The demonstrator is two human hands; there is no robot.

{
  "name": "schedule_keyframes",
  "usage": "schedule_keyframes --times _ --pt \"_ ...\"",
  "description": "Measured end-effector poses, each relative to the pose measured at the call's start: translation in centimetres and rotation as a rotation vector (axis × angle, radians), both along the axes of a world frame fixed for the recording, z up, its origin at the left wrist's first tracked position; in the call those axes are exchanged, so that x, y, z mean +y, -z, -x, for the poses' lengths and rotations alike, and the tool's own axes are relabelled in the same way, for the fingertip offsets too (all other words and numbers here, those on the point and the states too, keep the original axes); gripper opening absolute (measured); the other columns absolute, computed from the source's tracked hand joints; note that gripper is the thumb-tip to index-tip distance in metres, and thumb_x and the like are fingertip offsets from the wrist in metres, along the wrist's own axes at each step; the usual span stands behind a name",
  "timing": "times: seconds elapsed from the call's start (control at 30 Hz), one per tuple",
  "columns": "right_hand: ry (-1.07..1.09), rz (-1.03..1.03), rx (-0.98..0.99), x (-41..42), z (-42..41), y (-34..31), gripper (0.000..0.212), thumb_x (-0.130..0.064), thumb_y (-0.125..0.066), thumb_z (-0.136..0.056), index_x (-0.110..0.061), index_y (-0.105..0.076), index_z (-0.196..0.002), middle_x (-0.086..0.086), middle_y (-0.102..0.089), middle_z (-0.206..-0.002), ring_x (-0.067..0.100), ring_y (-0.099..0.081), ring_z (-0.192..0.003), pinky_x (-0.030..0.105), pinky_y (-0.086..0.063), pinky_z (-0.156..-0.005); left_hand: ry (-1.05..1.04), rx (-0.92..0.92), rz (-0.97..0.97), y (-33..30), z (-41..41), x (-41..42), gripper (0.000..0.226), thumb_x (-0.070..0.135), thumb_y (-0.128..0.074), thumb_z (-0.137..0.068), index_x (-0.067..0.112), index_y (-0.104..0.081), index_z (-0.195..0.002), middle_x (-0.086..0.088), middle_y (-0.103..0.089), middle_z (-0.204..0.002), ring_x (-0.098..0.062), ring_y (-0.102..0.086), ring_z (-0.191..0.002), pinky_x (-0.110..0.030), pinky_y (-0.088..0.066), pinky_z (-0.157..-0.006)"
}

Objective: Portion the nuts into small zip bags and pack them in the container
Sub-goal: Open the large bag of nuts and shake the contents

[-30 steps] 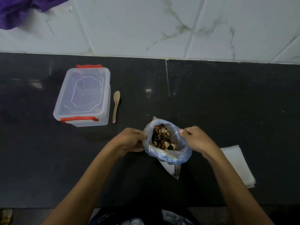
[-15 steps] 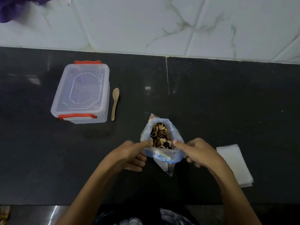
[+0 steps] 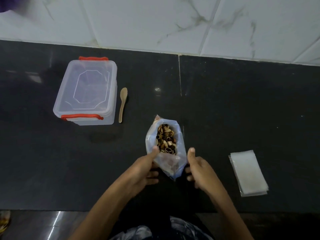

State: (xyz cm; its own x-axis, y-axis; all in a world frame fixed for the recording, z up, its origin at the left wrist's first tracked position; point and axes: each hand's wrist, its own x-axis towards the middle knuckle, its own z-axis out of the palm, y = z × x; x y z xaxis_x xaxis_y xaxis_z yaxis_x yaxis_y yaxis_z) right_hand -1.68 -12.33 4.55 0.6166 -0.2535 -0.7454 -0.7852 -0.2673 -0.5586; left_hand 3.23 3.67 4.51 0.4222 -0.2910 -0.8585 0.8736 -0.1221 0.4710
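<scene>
- Bluish, see-through plastic: the big bag (image 3: 166,158) of mixed brown nuts (image 3: 165,139) stands open-mouthed on the black stone counter (image 3: 225,110), and I hold it from both sides.
- My left hand (image 3: 145,168) grips its left edge, thumb at the rim, fingers curled beneath.
- My right hand (image 3: 199,168) grips the right edge the same way, thumb raised.
- The clear rectangular lidded container with red clasps (image 3: 86,90) sits far left, lid on.
- A small tan wooden spoon (image 3: 123,105) lies just beside it.
- A flat stack of small clear zip bags (image 3: 247,172) lies to my right.
</scene>
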Motion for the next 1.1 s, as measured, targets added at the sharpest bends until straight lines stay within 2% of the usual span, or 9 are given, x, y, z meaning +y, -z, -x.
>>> schedule_keyframes --times 0.07,0.17,0.3,0.4,0.6,0.73,0.83,0.97,1.1 --pt "-0.086 0.105 -0.060 -0.1 0.2 -0.5 0.061 -0.062 -0.036 -0.089 -0.008 -0.063 -0.081 0.003 -0.063 -0.072 0.012 -0.057 -0.062 0.024 -0.043 -0.055 0.146 -0.094 -0.113 0.1 0.6 -0.1 0.035 0.042 -0.048 -0.094 0.010 -0.056 -0.106 -0.008 -0.057 -0.100 -0.018 -0.056 -0.084 -0.029 -0.049 -0.070" --pt "-0.024 -0.117 -0.081 0.1 0.3 -1.0 0.039 -0.040 -0.052 -0.092 -0.005 -0.067 -0.086 0.000 -0.062 -0.069 0.006 -0.054 -0.053 0.017 -0.039 -0.042 0.038 -0.128 -0.004 0.6 1.4 -0.3 0.024 0.020 -0.053 -0.094 0.004 -0.062 -0.110 -0.015 -0.066 -0.101 -0.019 -0.061 -0.082 -0.029 -0.052 -0.072" --pt "0.162 -0.341 -0.148 0.2 0.5 -0.6 0.020 -0.023 -0.054 -0.093 -0.008 -0.065 -0.085 -0.001 -0.057 -0.069 0.004 -0.055 -0.057 0.016 -0.041 -0.043 -0.228 -0.045 0.266 1.4 2.2 -0.2 0.023 0.003 -0.051 -0.092 0.001 -0.062 -0.112 -0.019 -0.065 -0.115 -0.025 -0.061 -0.101 -0.031 -0.053 -0.081" --pt "0.242 -0.487 -0.164 0.7 1.4 0.0 0.018 -0.022 -0.051 -0.094 -0.013 -0.061 -0.082 -0.001 -0.055 -0.070 0.005 -0.056 -0.061 0.018 -0.042 -0.046 -0.214 -0.063 0.317 1.6 2.6 -0.2 0.023 -0.001 -0.044 -0.094 0.005 -0.059 -0.111 -0.015 -0.066 -0.111 -0.022 -0.061 -0.101 -0.031 -0.050 -0.083" --pt "0.058 -0.125 -0.035 1.3 0.8 -0.6 0.052 -0.055 -0.036 -0.094 -0.012 -0.065 -0.089 0.004 -0.067 -0.078 0.014 -0.059 -0.055 0.020 -0.041 -0.040 -0.094 -0.005 0.194 0.9 2.1 -1.5 0.027 0.025 -0.056 -0.087 0.010 -0.065 -0.107 -0.013 -0.069 -0.103 -0.024 -0.062 -0.094 -0.036 -0.050 -0.079" --pt "0.080 -0.196 -0.154 1.8 0.4 -0.3 0.026 -0.036 -0.057 -0.090 -0.012 -0.067 -0.085 0.003 -0.068 -0.068 0.013 -0.064 -0.057 0.023 -0.051 -0.050 -0.293 0.029 0.222 1.9 2.2 -2.4 0.027 0.002 -0.059 -0.084 -0.003 -0.055 -0.111 -0.019 -0.066 -0.095 -0.026 -0.065 -0.079 -0.038 -0.055 -0.071" --pt "0.123 -0.347 -0.214 1.6 0.8 0.3 0.017 -0.019 -0.052 -0.095 -0.011 -0.066 -0.091 0.004 -0.070 -0.077 0.012 -0.069 -0.068 0.028 -0.058 -0.071 -0.339 -0.025 0.311 1.6 2.5 -2.3 0.028 -0.014 -0.056 -0.079 -0.005 -0.055 -0.106 -0.018 -0.064 -0.081 -0.024 -0.065 -0.070 -0.035 -0.055 -0.068" --pt "0.164 -0.409 -0.228 1.6 1.5 1.1 0.024 -0.013 -0.041 -0.099 -0.013 -0.065 -0.099 0.008 -0.072 -0.098 0.018 -0.069 -0.092 0.038 -0.054 -0.089 -0.437 -0.070 0.293 1.4 3.6 -2.6 0.044 -0.012 -0.062 -0.078 -0.002 -0.049 -0.118 -0.025 -0.064 -0.107 -0.034 -0.066 -0.097 -0.042 -0.053 -0.087" --pt "0.309 -0.629 -0.194 1.4 1.5 0.7 0.029 -0.011 -0.033 -0.101 -0.009 -0.061 -0.104 0.012 -0.068 -0.104 0.022 -0.066 -0.095 0.036 -0.053 -0.087 -0.424 -0.079 0.081 1.2 3.7 -2.4 0.048 0.012 -0.076 -0.073 0.007 -0.051 -0.114 -0.017 -0.069 -0.105 -0.026 -0.068 -0.095 -0.035 -0.054 -0.079"
